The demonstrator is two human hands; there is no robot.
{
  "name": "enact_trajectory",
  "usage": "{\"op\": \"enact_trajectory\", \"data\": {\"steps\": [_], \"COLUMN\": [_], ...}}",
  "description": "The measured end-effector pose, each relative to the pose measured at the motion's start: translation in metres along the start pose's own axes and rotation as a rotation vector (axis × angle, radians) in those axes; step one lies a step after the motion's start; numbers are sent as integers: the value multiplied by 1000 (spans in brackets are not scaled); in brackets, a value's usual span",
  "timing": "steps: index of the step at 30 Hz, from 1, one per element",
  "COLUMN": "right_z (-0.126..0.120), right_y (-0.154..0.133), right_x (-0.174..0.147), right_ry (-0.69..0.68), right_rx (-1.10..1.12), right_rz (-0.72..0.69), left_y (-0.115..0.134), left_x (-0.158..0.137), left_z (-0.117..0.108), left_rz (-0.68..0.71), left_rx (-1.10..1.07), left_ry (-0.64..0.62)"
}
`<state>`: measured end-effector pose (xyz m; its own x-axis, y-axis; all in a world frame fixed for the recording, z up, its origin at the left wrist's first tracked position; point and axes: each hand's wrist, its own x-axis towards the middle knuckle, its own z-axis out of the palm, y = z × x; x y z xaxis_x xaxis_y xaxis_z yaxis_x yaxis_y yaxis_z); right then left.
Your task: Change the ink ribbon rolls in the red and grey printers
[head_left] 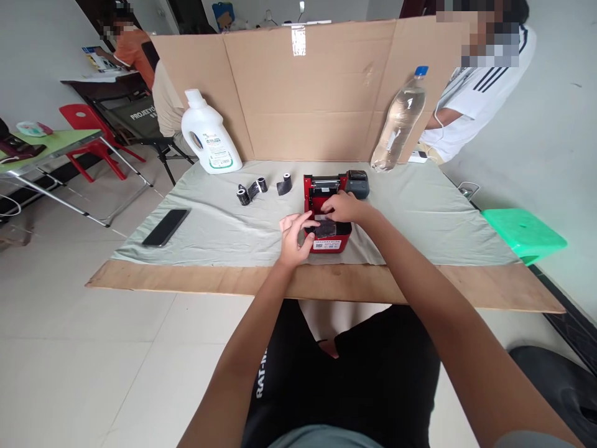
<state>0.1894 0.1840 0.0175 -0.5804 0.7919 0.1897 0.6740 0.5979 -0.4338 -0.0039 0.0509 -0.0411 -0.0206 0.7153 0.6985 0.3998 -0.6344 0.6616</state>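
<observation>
A red and black machine that looks like a label printer [328,244] stands with its cover raised in front of me. A dark, shiny strip of film [325,229] lies across its near part. My left hand [295,239] is at the printer's left side, thumb and fingers apart, the fingertips by the film. My right hand [344,207] reaches into the printer from the right with its fingers bent; what they hold, if anything, is hidden. Behind the printer's left lie a pair of ribbon rolls [252,190] joined by black film and a single ribbon roll [284,184].
On the cloth-covered table [224,233] are a phone [166,228], a white jug [209,134] and a water bottle [401,121]. A cardboard screen [303,93] closes the back. Two other people are beyond it. A green stool [525,230] stands right.
</observation>
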Motion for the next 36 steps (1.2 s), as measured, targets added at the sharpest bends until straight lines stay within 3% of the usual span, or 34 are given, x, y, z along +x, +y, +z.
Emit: {"op": "enact_trajectory", "data": {"steps": [3, 6, 10, 13, 16, 19, 22, 28, 32, 36], "right_z": [10, 5, -22, -36, -33, -20, -9, 1, 4, 8], "right_y": [-2, -8, -27, -51, -76, -94, -103, -109, -113, -116], "right_x": [26, 30, -5, -39, -61, -68, -68, -65, -61, -57], "right_ry": [-175, -168, -134, 15, 122, 118, 100, 225, 240, 341], "right_rx": [-91, -73, -24, 145, 412, 579, 585, 634, 681, 690], "right_rz": [81, 99, 105, 3, -118, -158, -121, -63, -87, -39], "left_y": [-1, -1, -1, -5, -12, -17, -15, -7, -5, -2], "left_x": [1, 1, 3, 7, 11, 14, 14, 15, 16, 15], "left_z": [-4, -5, -5, -4, -6, -10, -13, -13, -10, -11], "left_rz": [34, 59, 21, -74, -148, -162, -193, -207, -300, -347], "left_rx": [24, 36, -46, -150, -262, -302, -297, -410, -512, -581], "left_ry": [15, 62, 219, 302, 244, 142, 154, 194, 209, 198]}}
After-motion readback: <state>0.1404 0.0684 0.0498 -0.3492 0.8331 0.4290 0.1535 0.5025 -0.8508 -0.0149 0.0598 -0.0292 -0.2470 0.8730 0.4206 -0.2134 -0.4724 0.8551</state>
